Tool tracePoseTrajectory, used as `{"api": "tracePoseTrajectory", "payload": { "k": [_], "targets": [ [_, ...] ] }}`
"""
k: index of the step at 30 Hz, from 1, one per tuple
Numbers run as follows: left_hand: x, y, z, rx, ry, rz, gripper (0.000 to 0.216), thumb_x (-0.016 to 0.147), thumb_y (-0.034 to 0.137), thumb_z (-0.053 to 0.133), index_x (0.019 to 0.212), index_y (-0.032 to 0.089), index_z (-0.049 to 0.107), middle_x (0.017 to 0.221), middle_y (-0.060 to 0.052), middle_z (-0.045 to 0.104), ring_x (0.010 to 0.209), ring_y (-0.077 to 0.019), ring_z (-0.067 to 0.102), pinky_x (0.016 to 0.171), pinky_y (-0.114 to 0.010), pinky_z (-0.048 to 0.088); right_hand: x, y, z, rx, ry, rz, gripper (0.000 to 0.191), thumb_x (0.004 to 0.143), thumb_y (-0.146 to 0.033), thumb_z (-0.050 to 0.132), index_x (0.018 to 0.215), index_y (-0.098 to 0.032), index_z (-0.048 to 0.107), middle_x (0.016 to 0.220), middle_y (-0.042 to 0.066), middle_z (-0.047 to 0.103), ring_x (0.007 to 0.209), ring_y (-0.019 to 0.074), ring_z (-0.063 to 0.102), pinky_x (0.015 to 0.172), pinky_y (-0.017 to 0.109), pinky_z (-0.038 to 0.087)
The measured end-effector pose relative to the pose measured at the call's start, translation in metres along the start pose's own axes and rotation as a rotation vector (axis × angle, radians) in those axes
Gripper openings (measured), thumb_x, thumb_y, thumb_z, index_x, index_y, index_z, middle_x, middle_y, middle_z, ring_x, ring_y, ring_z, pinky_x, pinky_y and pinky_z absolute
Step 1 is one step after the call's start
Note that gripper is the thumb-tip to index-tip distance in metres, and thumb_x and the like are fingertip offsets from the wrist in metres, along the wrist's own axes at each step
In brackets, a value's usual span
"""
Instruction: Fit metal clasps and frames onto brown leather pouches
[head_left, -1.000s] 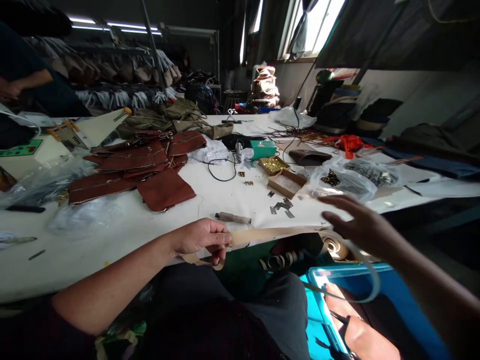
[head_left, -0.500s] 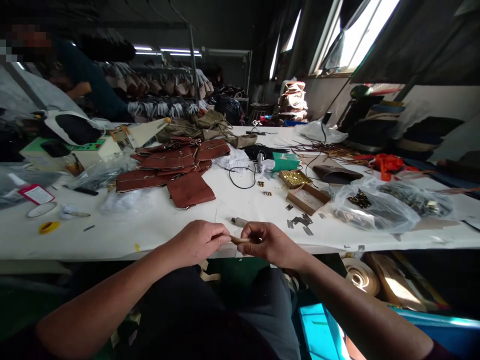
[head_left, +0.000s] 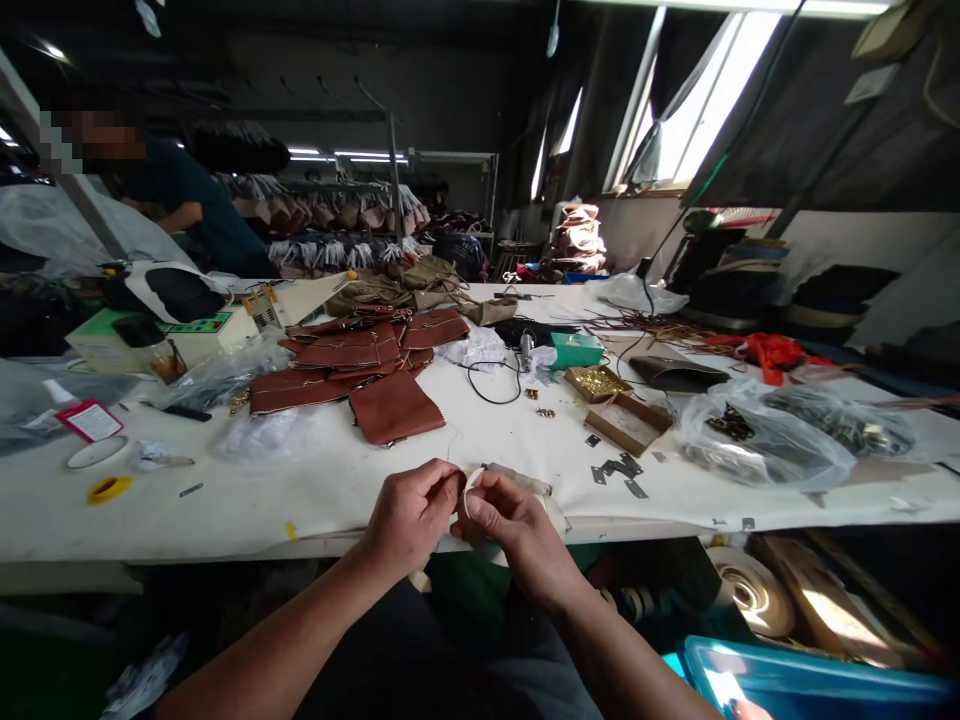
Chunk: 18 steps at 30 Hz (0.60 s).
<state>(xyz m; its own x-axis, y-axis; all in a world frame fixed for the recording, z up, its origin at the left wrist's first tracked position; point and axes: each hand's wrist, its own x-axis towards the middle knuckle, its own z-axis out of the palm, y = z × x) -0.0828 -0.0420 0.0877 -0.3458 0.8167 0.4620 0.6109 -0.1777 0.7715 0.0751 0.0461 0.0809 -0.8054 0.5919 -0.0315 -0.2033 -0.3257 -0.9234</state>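
Note:
My left hand [head_left: 409, 515] and my right hand [head_left: 506, 520] meet at the near edge of the white table [head_left: 315, 490]. Both are closed on a pale tan strap [head_left: 471, 482], pinched between their fingers and bent into a small loop. The strap's loose end hangs below the table edge, mostly hidden. A small grey cylinder tool [head_left: 521, 478] lies on the table just beyond my right hand. Brown leather pieces [head_left: 360, 365] are piled further back.
Small metal plates [head_left: 619, 470], a cardboard box [head_left: 628, 422] of brass fittings, a green box [head_left: 576, 349] and plastic bags [head_left: 757, 435] lie at right. Tape rolls [head_left: 109, 488] sit at left. A blue bin [head_left: 810, 685] and strap rolls [head_left: 750, 590] are under the table. Another person [head_left: 180, 205] works at back left.
My right hand swung in from the right and took the strap beside my left hand; both hands then rose to the table edge, bending the strap into a loop. The view tilted up.

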Motion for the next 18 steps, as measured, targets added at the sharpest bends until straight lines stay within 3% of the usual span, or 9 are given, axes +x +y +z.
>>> {"api": "tracePoseTrajectory", "payload": {
  "k": [3, 5, 8, 11, 16, 18],
  "targets": [
    [0.003, -0.004, -0.002, 0.118, 0.023, 0.107, 0.026, 0.105, 0.027, 0.054, 0.084, 0.019, 0.069, 0.066, 0.002, 0.065, 0.059, -0.0108, 0.058, 0.061, -0.022, 0.044, 0.006, -0.003, 0.001, -0.100, 0.023, -0.027, 0.040, 0.084, -0.054, 0.089, 0.093, -0.020, 0.071, 0.076, -0.002, 0.060, 0.068, 0.0132, 0.052, 0.080, 0.031, 0.048],
    [0.003, -0.008, -0.003, 0.195, 0.051, 0.150, 0.022, 0.104, 0.025, 0.055, 0.090, 0.019, 0.072, 0.067, 0.001, 0.068, 0.059, -0.0117, 0.061, 0.062, -0.023, 0.046, 0.009, -0.006, 0.000, -0.153, 0.017, -0.037, 0.038, 0.087, -0.055, 0.087, 0.092, -0.020, 0.072, 0.080, -0.002, 0.060, 0.073, 0.0139, 0.049, 0.077, 0.029, 0.044],
    [0.003, -0.014, -0.004, 0.245, 0.101, 0.202, 0.024, 0.103, 0.019, 0.054, 0.114, 0.020, 0.075, 0.079, -0.001, 0.078, 0.064, -0.0130, 0.070, 0.066, -0.024, 0.051, 0.015, -0.008, 0.000, -0.175, -0.052, -0.056, 0.038, 0.086, -0.053, 0.089, 0.091, -0.020, 0.070, 0.085, -0.001, 0.060, 0.079, 0.0149, 0.049, 0.074, 0.028, 0.040],
    [0.003, -0.022, -0.005, 0.221, 0.140, 0.241, 0.034, 0.103, 0.015, 0.054, 0.132, 0.021, 0.071, 0.093, -0.004, 0.083, 0.072, -0.0137, 0.076, 0.071, -0.024, 0.055, 0.022, -0.008, -0.001, -0.194, -0.059, -0.056, 0.039, 0.086, -0.052, 0.089, 0.086, -0.020, 0.065, 0.077, -0.003, 0.057, 0.072, 0.0139, 0.045, 0.068, 0.028, 0.037],
    [0.005, -0.027, -0.008, 0.144, 0.135, 0.260, 0.021, 0.104, 0.016, 0.057, 0.117, 0.023, 0.072, 0.096, -0.004, 0.080, 0.084, -0.0154, 0.076, 0.079, -0.025, 0.056, 0.033, -0.003, 0.006, -0.271, 0.165, -0.238, 0.038, 0.084, -0.051, 0.090, 0.086, -0.019, 0.070, 0.080, 0.000, 0.063, 0.076, 0.0154, 0.052, 0.072, 0.028, 0.043],
    [0.004, -0.026, -0.008, 0.122, 0.139, 0.260, 0.017, 0.103, 0.015, 0.056, 0.109, 0.022, 0.070, 0.095, -0.005, 0.077, 0.085, -0.0165, 0.074, 0.079, -0.027, 0.055, 0.035, -0.004, 0.012, -0.253, 0.215, -0.245, 0.042, 0.080, -0.055, 0.092, 0.090, -0.020, 0.071, 0.079, 0.001, 0.064, 0.073, 0.0163, 0.054, 0.069, 0.028, 0.046]
  ]
}}
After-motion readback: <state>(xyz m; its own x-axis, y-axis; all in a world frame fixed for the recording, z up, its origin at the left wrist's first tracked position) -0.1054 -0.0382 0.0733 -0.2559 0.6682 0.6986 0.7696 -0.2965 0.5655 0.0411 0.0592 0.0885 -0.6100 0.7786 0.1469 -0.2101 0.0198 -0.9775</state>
